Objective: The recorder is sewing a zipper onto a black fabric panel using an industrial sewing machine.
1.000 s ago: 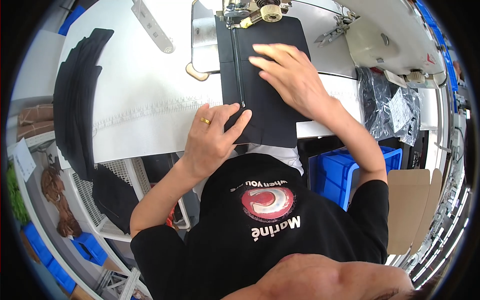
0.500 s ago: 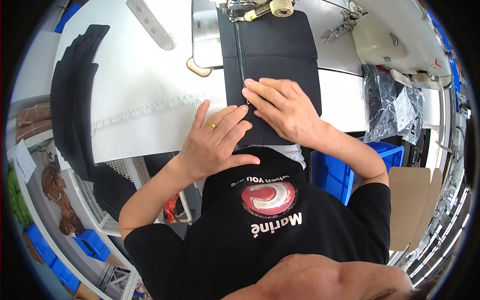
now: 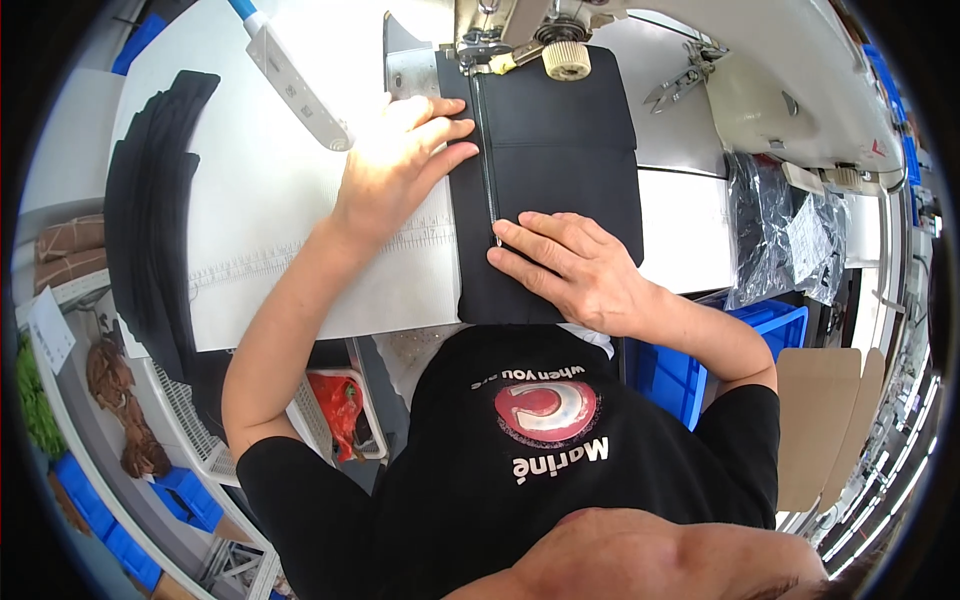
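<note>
A black fabric piece [image 3: 560, 150] with a zipper line running down its middle lies on the white sewing table [image 3: 280, 210], its far end under the sewing machine head [image 3: 520, 30]. My left hand [image 3: 395, 160] rests flat at the fabric's left edge near the machine, fingers spread over the zipper side. Flat on the near part of the fabric lies my right hand [image 3: 570, 265], fingertips at the zipper's lower end. Neither hand grips anything.
A stack of black fabric pieces [image 3: 150, 210] lies at the table's left edge. A white lamp bar [image 3: 295, 85] reaches over the table. Clear plastic bags [image 3: 780, 220] sit to the right, above a blue crate [image 3: 700, 350]. Cardboard [image 3: 825, 420] stands lower right.
My left hand has moved from the near table edge up to the fabric's left side by the machine. The right hand slid back toward me along the zipper.
</note>
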### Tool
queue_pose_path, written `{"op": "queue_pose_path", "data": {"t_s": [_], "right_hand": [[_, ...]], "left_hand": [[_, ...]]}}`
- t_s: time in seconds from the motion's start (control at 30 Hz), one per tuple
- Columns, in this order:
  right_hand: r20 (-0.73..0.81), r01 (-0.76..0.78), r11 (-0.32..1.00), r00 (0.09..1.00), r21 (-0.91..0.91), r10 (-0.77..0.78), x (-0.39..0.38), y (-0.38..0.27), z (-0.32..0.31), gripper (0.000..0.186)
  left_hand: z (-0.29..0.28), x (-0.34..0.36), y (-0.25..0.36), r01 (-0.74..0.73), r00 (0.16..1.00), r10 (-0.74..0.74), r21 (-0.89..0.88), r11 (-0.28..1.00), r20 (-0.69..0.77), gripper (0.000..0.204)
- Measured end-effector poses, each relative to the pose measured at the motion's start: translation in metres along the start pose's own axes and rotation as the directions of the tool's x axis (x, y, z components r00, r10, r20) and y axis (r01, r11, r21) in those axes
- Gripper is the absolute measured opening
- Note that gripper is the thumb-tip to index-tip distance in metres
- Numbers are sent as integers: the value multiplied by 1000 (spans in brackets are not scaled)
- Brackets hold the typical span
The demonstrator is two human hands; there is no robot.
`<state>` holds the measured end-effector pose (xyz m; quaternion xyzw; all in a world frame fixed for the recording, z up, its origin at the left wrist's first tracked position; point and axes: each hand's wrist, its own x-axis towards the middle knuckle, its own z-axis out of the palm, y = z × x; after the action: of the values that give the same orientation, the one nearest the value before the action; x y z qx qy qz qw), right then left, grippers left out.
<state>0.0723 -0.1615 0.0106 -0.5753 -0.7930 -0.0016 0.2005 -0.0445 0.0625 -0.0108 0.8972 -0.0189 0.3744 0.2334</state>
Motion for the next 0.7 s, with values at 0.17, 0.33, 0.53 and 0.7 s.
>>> {"op": "queue_pose_path", "data": {"t_s": [0.17,0.33,0.53,0.7], "right_hand": [[81,0,1000,997,-30,3,-4,2,-2,45],[83,8,999,997,-48,-4,0,4,-6,44],[56,15,999,998,-40,-12,3,13,-3,42],[61,28,999,998,-37,-25,5,16,-4,42]], "left_hand": [[-1,-6,4,186,978,-187,16,982,96,24],[-1,-2,3,196,979,-190,-89,977,73,26],[5,-1,-6,143,990,-141,-145,979,21,23],[5,-4,-10,168,986,-165,-87,982,37,26]]}}
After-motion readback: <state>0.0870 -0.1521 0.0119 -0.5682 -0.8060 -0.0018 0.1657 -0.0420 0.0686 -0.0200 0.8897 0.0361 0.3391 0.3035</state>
